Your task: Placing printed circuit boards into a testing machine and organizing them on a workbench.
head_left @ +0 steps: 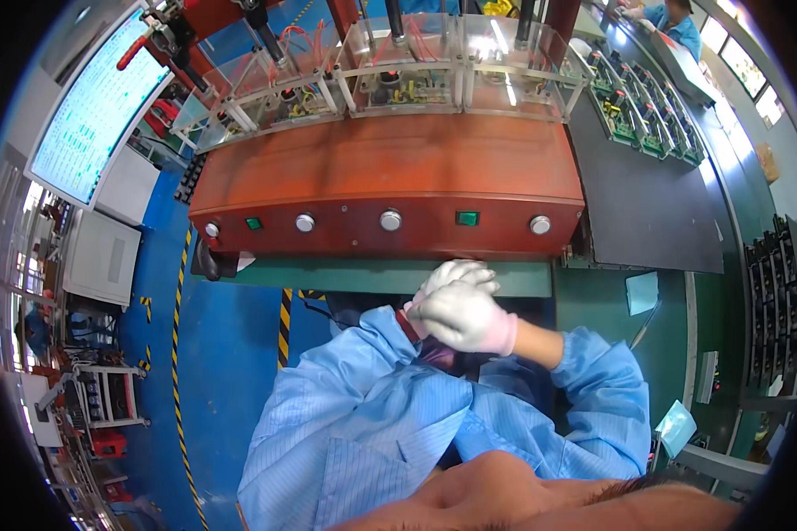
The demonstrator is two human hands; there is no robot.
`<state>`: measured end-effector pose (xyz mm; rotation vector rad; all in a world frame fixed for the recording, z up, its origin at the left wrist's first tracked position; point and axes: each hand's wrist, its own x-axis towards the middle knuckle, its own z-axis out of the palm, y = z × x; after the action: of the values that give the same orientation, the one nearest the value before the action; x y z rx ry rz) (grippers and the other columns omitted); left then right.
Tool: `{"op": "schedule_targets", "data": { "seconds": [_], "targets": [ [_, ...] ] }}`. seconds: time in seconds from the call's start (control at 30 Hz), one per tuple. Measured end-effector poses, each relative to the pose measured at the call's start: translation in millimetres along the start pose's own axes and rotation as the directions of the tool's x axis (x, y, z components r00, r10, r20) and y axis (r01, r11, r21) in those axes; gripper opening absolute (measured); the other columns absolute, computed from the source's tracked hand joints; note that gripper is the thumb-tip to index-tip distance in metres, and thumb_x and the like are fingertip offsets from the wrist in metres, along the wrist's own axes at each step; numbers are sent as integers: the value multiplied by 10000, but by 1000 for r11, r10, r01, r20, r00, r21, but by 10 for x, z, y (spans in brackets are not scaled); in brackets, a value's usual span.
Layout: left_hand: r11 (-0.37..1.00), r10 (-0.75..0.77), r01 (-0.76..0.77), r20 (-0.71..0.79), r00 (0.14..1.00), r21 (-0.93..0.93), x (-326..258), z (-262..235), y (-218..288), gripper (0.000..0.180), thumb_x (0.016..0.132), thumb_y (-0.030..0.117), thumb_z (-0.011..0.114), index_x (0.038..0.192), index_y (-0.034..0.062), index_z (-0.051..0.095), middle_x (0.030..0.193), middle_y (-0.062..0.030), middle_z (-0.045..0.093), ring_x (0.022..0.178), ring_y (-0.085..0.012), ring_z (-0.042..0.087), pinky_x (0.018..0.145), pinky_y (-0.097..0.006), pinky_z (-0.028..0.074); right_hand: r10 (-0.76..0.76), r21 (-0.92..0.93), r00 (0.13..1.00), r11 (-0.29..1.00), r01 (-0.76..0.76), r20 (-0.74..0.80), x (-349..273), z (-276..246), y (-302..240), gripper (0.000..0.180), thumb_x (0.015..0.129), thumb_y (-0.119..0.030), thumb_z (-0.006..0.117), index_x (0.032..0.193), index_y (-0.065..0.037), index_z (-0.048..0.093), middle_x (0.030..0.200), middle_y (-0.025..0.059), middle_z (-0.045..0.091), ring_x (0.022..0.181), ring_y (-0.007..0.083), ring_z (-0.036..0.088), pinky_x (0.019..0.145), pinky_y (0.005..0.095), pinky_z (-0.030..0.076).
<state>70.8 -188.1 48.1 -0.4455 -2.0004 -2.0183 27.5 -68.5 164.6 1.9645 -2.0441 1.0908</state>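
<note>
Left hand (454, 276) and right hand (465, 317), both gloved in white, press together, the right overlapping the left; the overlap hides most fingers, so I cannot tell if anything small is pinched between them. Straight ahead, just beyond the hands, the red box (385, 168) sits on the green worktop (524, 278), long axis running left to right, buttons (390, 220) facing the person. The left hand is nearer to it.

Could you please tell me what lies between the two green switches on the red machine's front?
In the head view, two round silver buttons and small screws sit between the left switch and right switch.
</note>
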Motion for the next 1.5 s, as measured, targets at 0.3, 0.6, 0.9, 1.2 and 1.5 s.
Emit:
{"op": "schedule_targets", "data": {
  "seconds": [0.3,0.6,0.9,1.2,1.5],
  "targets": [
    [950,288,-309,-493,821,40,-27,470,-652,848,916,620,297,988,-146,654,1032,-362,675,983,-508,672,1003,-535,533,-68,-111,990,992,54,-122,-254,493,76,223,856,-151,658,1042,-64,744,901,89,692,792,280,634,797,366,506],
    [906,385,-420,-529,756,59,133,544,-318,869,1010,584,146,1066,-208,501,827,-431,595,729,-569,647,672,-623,593,-126,-49,977,992,119,-173,-202,351,70,222,846,-137,676,1047,-59,730,878,101,675,765,277,621,759,369,508],
    [909,288,-416,-674,680,-32,113,629,-454,699,937,479,351,771,-93,718,822,-287,698,830,-436,681,837,-504,573,-86,-70,994,994,81,-71,-216,255,0,193,806,-73,695,991,-49,742,919,77,693,803,253,645,818,334,496],
    [947,308,-280,-194,931,159,-22,234,-606,458,1049,356,423,1337,20,542,1242,-155,662,1164,-278,636,1058,-382,508,-90,-56,992,995,85,-83,-119,226,-23,197,823,-112,669,995,-53,746,863,87,696,742,282,648,754,364,511],
    [923,-63,-164,-557,828,-347,99,503,-105,424,912,300,520,904,-100,662,841,-268,703,800,-356,710,738,-374,612,-103,-85,990,992,94,-98,-117,254,-58,209,823,-125,660,998,-45,745,856,101,704,733,293,657,721,369,519]
  ]
}}
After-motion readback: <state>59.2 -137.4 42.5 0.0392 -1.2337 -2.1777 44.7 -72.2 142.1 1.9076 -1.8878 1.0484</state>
